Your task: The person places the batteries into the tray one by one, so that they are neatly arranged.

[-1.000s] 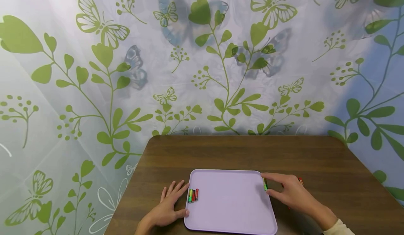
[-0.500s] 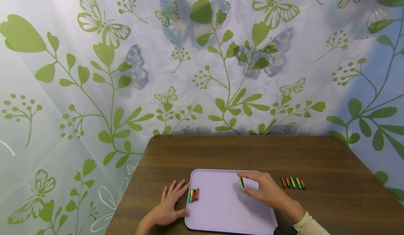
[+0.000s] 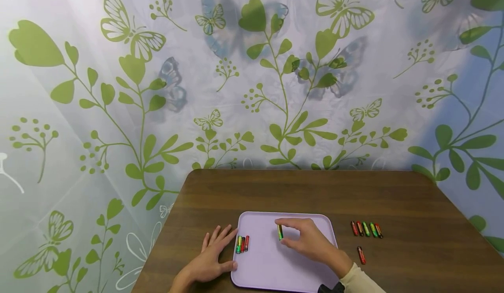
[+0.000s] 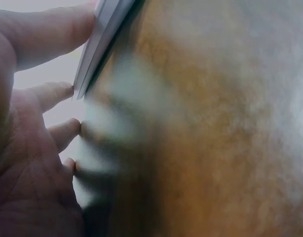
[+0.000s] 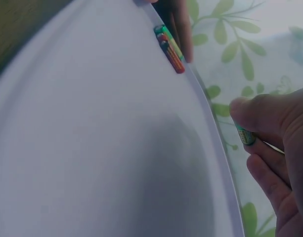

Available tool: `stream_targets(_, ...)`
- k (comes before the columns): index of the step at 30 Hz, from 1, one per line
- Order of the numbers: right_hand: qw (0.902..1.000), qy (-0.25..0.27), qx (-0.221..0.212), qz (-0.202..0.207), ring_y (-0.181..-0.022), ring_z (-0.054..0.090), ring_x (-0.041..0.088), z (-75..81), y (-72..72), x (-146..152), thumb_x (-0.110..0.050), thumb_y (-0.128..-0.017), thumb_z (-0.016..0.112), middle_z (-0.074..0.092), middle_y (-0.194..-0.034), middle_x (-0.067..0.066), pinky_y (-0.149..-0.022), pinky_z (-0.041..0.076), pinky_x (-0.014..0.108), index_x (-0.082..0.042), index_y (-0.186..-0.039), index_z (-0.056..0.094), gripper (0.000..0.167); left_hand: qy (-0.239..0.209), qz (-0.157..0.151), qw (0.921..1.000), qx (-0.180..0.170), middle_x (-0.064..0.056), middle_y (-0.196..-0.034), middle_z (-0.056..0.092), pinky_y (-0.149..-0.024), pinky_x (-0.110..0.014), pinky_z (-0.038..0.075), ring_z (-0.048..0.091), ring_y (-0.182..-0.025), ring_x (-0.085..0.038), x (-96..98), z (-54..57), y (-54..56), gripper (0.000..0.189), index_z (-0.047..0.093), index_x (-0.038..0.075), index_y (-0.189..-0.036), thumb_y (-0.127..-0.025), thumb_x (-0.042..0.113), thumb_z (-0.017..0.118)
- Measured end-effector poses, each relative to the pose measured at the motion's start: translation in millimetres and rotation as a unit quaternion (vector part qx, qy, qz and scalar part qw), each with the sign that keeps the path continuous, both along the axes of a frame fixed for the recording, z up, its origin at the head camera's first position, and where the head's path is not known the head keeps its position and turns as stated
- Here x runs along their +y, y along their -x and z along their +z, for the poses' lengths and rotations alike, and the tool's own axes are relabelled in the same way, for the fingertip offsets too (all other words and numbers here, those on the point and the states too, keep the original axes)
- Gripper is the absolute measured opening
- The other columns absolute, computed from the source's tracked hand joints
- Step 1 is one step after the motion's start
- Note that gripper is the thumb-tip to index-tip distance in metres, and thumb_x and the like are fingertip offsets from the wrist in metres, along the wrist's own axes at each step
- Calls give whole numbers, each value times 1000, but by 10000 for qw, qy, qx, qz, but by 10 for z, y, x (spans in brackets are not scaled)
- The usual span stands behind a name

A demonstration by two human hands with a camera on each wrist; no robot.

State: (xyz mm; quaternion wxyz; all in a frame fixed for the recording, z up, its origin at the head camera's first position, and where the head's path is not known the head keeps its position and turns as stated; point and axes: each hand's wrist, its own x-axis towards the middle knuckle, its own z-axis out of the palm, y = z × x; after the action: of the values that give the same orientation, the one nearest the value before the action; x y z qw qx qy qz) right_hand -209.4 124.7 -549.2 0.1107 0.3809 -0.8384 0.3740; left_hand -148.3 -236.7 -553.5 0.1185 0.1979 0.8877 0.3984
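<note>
Above the lilac tray (image 3: 267,266), my right hand (image 3: 311,242) pinches a green battery (image 3: 280,231) upright between thumb and index finger. In the right wrist view only the green lower end of that battery (image 5: 245,136) shows past the thumb. My left hand (image 3: 210,256) lies spread at the tray's left side, with thumb and fingertips at the rim. The left wrist view has the fingers touching the tray's edge (image 4: 104,39). Inside the tray, along its left wall, lie a green battery (image 3: 238,244) and two red batteries (image 3: 246,243), side by side.
On the brown table (image 3: 275,190) right of the tray, several red and green batteries (image 3: 366,228) lie in a row. A single red battery (image 3: 361,255) lies nearer the front. Behind the table hangs a leaf-and-butterfly patterned cloth (image 3: 236,87).
My right hand has carried the green battery leftward from the tray's right edge to over its middle, uncovering the batteries on the right of the table. The left hand stays put.
</note>
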Motion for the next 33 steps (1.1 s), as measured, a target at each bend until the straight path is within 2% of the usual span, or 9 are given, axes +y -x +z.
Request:
stream_targets(8,9995,174,-215,133,-120,78,23,-61,-7,-254,-5,-82,94,81,-130,3,-101,65,42,-4,-132,78,52,34,5,10000,-21,-27,-180,21,-122,-81,-15,-4,-166,-61,-4,-29,0,93,37,13,-171,-95,40,82)
stream_targets(14,9987,254,-369,244,-123,77,21,-104,-2,-408,-5,-82,93,81,-131,2,-103,63,41,-4,-132,78,52,26,15,10000,-55,-26,-180,21,-121,-82,-16,-4,-165,-61,-4,-9,-6,92,38,13,-171,-95,40,83)
stream_targets(23,9986,269,-371,279,-122,77,21,-127,25,-617,-6,-82,94,81,-130,3,-103,63,41,-4,-131,79,51,-27,20,10000,21,-28,-180,22,-121,-83,-16,-4,-165,-61,3,40,-9,93,38,13,-171,-94,36,84)
stream_targets(29,9994,122,-180,251,-120,78,21,-161,27,-746,-6,-81,95,82,-128,4,-103,63,39,-5,-129,79,51,16,27,10000,87,-27,-180,22,-122,-82,-13,-3,-165,-61,-6,20,3,92,38,14,-171,-94,37,83)
stream_targets(33,9993,-67,-25,380,-119,78,22,-176,-15,-810,-6,-80,95,82,-126,6,-102,63,39,-4,-129,79,51,39,22,10000,59,-27,-180,21,-123,-81,-14,-4,-166,-60,-7,-4,7,94,37,14,-172,-94,38,83)
